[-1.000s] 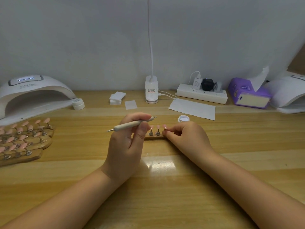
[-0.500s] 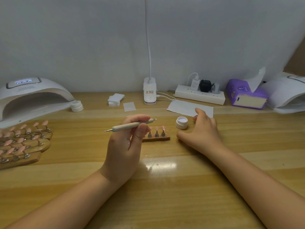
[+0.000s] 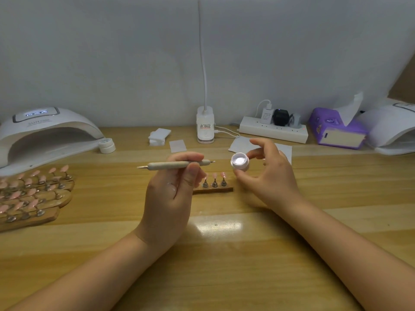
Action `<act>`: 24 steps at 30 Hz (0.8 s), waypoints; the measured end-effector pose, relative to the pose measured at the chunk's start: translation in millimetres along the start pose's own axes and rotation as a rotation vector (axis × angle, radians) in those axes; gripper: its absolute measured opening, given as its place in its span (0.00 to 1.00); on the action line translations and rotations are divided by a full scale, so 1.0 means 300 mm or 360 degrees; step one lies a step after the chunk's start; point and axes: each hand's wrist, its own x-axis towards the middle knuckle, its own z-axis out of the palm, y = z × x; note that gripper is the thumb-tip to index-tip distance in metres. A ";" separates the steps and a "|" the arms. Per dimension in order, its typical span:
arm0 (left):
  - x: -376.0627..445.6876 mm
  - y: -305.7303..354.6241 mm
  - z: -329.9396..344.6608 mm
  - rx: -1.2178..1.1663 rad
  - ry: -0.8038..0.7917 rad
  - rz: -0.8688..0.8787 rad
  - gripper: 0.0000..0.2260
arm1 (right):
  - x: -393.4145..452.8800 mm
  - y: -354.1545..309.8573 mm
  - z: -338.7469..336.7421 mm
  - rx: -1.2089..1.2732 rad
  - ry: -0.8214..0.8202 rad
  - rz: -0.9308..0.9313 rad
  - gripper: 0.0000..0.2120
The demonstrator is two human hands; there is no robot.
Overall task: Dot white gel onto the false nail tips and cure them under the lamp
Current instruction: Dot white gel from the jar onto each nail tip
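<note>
Right hand (image 3: 267,173) has the open gel pot (image 3: 239,162) pinched between thumb and curled fingers, lifted just above and right of the small wooden stand (image 3: 213,189), mouth tilted toward the camera. Left hand (image 3: 173,189) grips the dotting pen (image 3: 177,164) level, just left of the stand, covering its near end. Three pink nail tips (image 3: 215,175) show on the stand. Curing lamp (image 3: 48,131) sits far left of it.
</note>
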 end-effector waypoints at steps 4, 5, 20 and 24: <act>0.021 0.024 -0.001 0.0037 0.0073 0.0023 0.06 | -0.035 -0.081 0.007 0.0155 -0.0067 -0.0230 0.31; 0.025 0.025 -0.003 0.0062 0.0081 0.0031 0.05 | -0.042 -0.094 0.007 0.0144 -0.0085 -0.0286 0.31; 0.034 0.005 -0.017 0.0410 0.0023 0.0109 0.02 | -0.077 -0.159 0.002 0.0104 -0.0150 -0.0509 0.30; 0.033 0.002 -0.018 0.0449 0.0000 0.0108 0.02 | -0.078 -0.161 0.004 0.0098 -0.0153 -0.0525 0.30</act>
